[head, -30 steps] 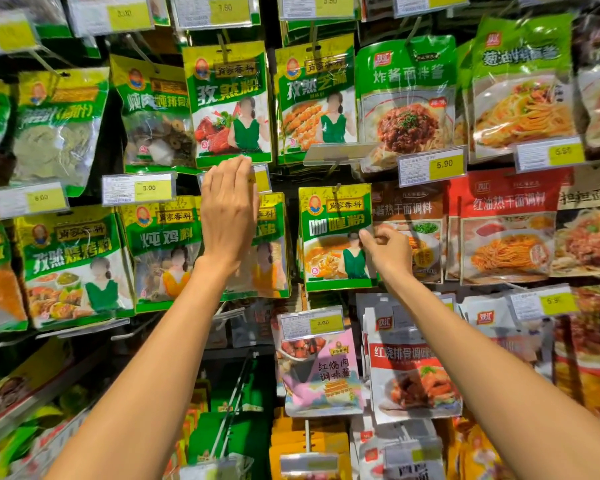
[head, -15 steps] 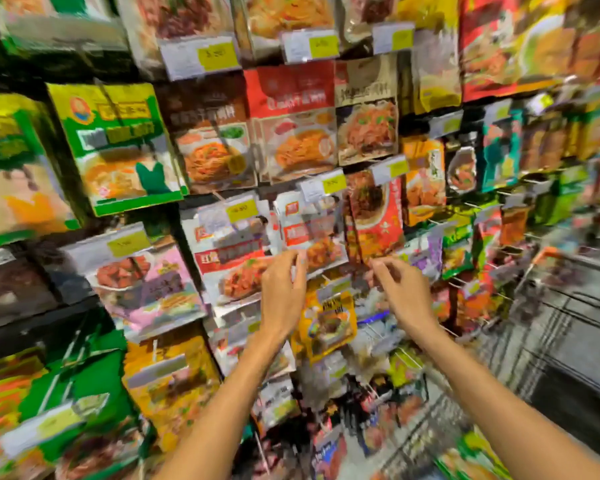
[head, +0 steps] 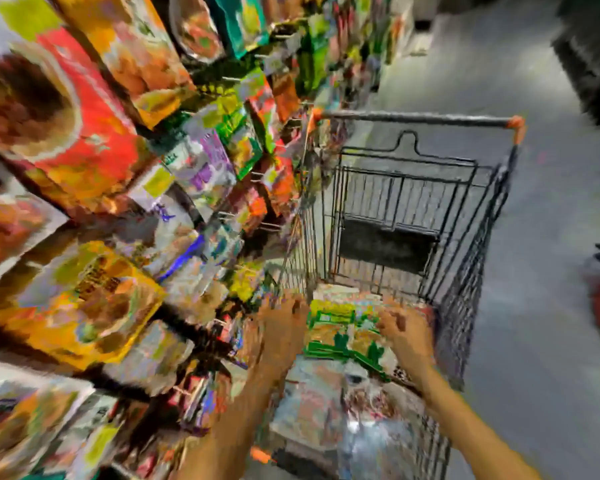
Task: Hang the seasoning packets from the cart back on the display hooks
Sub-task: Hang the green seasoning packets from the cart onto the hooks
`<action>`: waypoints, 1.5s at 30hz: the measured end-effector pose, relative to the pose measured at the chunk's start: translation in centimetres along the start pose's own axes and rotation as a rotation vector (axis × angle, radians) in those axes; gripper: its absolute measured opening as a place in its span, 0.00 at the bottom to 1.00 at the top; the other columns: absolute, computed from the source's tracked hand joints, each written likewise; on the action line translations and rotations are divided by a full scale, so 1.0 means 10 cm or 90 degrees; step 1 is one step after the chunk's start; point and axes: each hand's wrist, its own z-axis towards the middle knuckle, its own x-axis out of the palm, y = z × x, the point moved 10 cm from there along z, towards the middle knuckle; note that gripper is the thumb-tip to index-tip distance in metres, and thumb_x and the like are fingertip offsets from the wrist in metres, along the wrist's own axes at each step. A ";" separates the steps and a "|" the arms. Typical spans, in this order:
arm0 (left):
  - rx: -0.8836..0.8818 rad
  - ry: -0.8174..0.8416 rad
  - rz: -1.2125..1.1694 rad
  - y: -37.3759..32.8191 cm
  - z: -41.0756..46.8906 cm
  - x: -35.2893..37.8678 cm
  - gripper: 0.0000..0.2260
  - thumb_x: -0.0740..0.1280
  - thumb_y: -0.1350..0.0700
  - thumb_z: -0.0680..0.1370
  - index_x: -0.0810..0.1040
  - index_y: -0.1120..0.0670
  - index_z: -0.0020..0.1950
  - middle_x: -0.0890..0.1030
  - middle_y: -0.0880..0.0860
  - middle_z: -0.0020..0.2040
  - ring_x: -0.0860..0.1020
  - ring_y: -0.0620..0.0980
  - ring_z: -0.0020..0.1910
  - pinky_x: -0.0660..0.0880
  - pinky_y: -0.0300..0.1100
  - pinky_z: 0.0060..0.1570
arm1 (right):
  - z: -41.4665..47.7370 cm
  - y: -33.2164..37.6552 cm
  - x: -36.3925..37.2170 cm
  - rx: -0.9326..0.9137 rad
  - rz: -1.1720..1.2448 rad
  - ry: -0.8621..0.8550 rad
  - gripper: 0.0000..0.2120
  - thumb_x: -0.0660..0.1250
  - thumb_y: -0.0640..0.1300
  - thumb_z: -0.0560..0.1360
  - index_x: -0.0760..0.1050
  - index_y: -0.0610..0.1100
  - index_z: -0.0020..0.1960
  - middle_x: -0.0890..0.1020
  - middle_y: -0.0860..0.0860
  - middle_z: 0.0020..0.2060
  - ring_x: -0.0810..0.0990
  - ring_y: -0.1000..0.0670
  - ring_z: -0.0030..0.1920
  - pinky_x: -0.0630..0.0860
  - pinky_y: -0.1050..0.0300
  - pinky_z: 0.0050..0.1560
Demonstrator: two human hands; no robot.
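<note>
Now, packets (head: pixel 343 336): in cart (head: pixel 465 271), between hands.
Left hand (head: pixel 279 327): at left edge, grip unreadable.
Right hand (head: pixel 407 332): at right edge, same.

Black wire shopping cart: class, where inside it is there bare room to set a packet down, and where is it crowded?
Bare: the far end of the black wire shopping cart, between the green seasoning packets and the gate under the orange-tipped handle. Crowded: the near end, heaped with packets.

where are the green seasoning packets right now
Head view, lower centre: the green seasoning packets lie in the near end of the cart, on top of other packets, between the left hand and the right hand.
</note>
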 end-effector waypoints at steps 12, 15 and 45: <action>-0.055 0.174 0.046 1.28 1.29 1.85 0.10 0.60 0.60 0.81 0.76 0.64 0.57 0.79 0.62 0.52 0.77 0.59 0.51 0.66 0.41 0.42 | 0.79 -2.06 0.48 0.258 -0.058 -0.125 0.14 0.62 0.39 0.79 0.74 0.41 0.35 0.77 0.48 0.29 0.76 0.44 0.34 0.70 0.58 0.32; -0.077 0.202 0.075 1.56 1.44 2.15 0.13 0.59 0.59 0.81 0.73 0.66 0.60 0.76 0.64 0.57 0.74 0.61 0.56 0.69 0.46 0.49 | 0.92 -2.41 0.73 0.323 -0.072 -0.090 0.11 0.61 0.43 0.80 0.71 0.40 0.40 0.76 0.45 0.32 0.76 0.42 0.38 0.69 0.53 0.36; -0.143 0.018 0.090 1.67 1.68 2.07 0.10 0.68 0.56 0.77 0.79 0.63 0.51 0.81 0.63 0.41 0.79 0.61 0.42 0.66 0.45 0.32 | 0.93 -3.00 0.98 0.449 0.141 -0.198 0.17 0.68 0.37 0.75 0.72 0.37 0.64 0.79 0.41 0.58 0.77 0.40 0.59 0.75 0.47 0.55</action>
